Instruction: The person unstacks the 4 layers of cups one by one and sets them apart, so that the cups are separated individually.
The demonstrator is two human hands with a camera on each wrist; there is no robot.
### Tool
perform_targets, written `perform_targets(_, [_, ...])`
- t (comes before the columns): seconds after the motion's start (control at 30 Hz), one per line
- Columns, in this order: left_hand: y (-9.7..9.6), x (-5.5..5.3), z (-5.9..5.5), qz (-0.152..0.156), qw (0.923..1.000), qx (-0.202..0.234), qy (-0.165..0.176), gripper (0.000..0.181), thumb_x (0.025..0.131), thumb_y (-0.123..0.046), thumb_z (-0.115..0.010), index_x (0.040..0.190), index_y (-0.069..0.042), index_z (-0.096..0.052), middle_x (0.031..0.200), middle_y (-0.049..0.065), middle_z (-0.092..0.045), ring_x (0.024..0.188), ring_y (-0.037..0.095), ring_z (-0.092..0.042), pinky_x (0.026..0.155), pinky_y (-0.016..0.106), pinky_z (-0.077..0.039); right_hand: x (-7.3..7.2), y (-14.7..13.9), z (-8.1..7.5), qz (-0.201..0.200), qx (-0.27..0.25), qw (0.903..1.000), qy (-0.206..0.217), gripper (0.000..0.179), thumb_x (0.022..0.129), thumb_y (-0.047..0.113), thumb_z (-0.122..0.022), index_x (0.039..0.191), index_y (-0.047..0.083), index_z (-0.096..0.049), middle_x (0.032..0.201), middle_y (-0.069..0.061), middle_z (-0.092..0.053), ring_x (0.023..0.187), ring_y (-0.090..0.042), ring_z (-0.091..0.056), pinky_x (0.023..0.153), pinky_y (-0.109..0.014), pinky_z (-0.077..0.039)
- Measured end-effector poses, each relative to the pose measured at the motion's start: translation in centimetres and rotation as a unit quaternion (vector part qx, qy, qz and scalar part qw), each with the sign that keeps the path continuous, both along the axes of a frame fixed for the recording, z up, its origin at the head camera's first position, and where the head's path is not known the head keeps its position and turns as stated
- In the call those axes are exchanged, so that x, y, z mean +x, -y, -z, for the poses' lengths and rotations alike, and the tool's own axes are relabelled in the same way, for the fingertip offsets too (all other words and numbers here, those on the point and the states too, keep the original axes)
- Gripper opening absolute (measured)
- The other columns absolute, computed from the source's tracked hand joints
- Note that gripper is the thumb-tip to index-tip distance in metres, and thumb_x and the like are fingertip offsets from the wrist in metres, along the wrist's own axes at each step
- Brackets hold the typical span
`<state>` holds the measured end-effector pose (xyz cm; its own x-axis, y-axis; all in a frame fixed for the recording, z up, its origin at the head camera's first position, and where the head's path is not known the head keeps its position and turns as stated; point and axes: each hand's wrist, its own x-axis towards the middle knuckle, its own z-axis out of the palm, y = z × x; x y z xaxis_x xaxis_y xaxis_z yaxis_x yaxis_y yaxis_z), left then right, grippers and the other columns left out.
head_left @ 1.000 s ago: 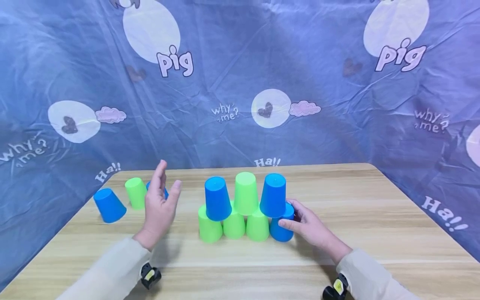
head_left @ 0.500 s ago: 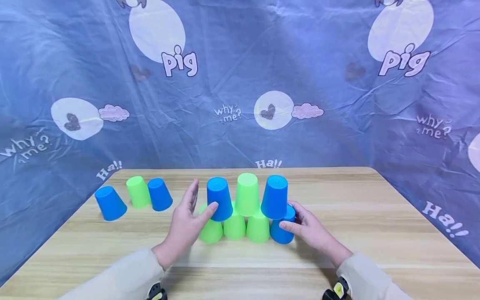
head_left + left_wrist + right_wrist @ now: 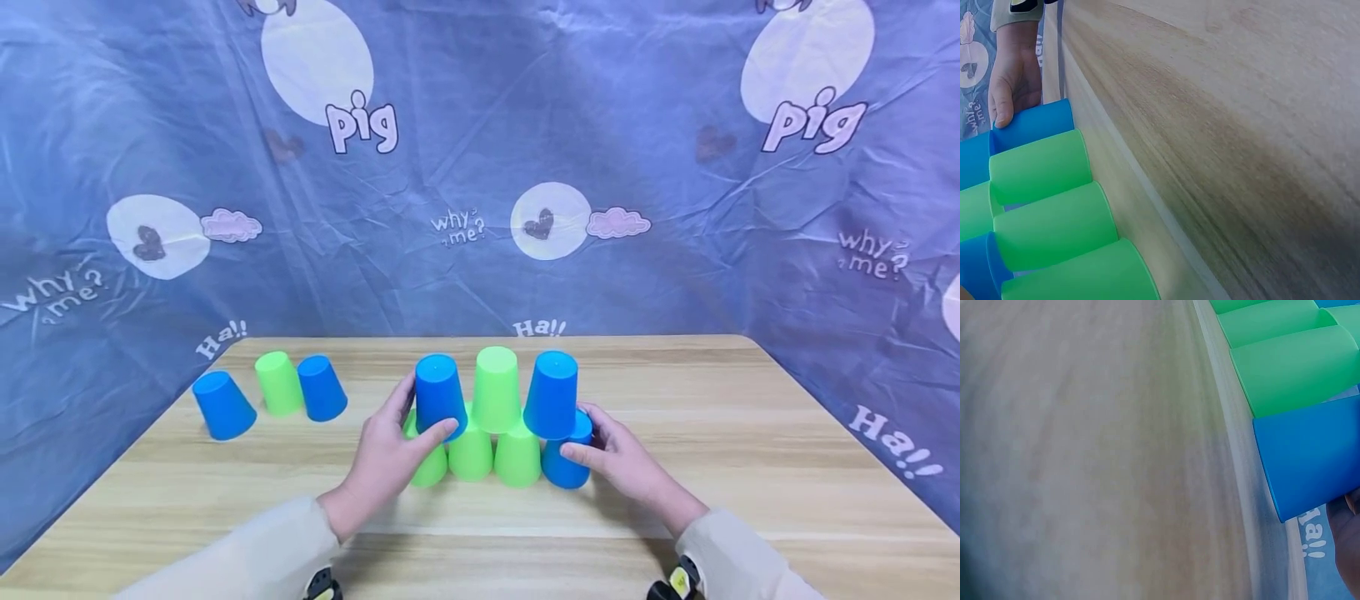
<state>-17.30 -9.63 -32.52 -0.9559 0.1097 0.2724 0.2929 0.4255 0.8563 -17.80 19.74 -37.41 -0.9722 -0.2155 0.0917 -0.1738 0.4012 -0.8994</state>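
Note:
Upside-down plastic cups stand in two rows in the head view. The bottom row has green cups, one of them this middle green cup, and a blue cup at its right end. On top sit a left blue cup, a green cup and a right blue cup. My left hand holds the upper left blue cup, thumb across its lower front and fingers at its far left side. My right hand grips the bottom right blue cup, thumb in front, other fingers mostly hidden behind.
At the left of the wooden table stand three more upside-down cups: an outer blue cup, a green cup and an inner blue cup. A patterned blue cloth hangs behind and beside the table.
My left hand has come rightward from beside the loose cups to the upper left blue cup and closed around it. My right hand has stayed on the bottom right blue cup.

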Motion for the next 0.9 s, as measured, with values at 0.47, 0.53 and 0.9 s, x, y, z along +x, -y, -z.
perform_targets(0.47, [-0.49, -0.47, 0.52, -0.026, 0.9995, -0.015, 0.001, 0.073, 0.080, -0.026, -0.073, 0.139, -0.003, -0.037, 0.140, 0.017, -0.044, 0.127, 0.032, -0.044, 0.102, 0.043, -0.040, -0.13, -0.15, 0.24, 0.001, -0.010, 0.9999, 0.001, 0.059, 0.088, 0.029, -0.063, 0.137, 0.009, -0.037, 0.133, -0.016, -0.049, 0.126, -0.038, -0.042, 0.104, -0.057, -0.034])
perform_targets(0.53, [-0.51, -0.55, 0.52, -0.029, 0.9995, -0.016, -0.002, 0.071, 0.080, -0.025, -0.073, 0.138, -0.002, -0.040, 0.138, 0.017, -0.046, 0.125, 0.032, -0.046, 0.101, 0.043, -0.040, -0.14, -0.18, 0.18, 0.000, -0.009, 1.0000, 0.001, 0.060, 0.088, 0.029, -0.063, 0.138, 0.009, -0.037, 0.133, -0.016, -0.049, 0.126, -0.038, -0.042, 0.104, -0.057, -0.034])
perform_targets(0.9, [-0.43, -0.53, 0.33, -0.038, 0.9990, -0.021, -0.015, 0.066, 0.078, -0.021, -0.075, 0.134, -0.001, -0.045, 0.133, 0.017, -0.051, 0.121, 0.032, -0.050, 0.098, 0.042, -0.043, -0.06, -0.26, 0.11, -0.004, -0.012, 0.9999, 0.002, 0.060, 0.088, 0.029, -0.062, 0.138, 0.009, -0.036, 0.135, -0.017, -0.047, 0.127, -0.038, -0.040, 0.104, -0.057, -0.033])
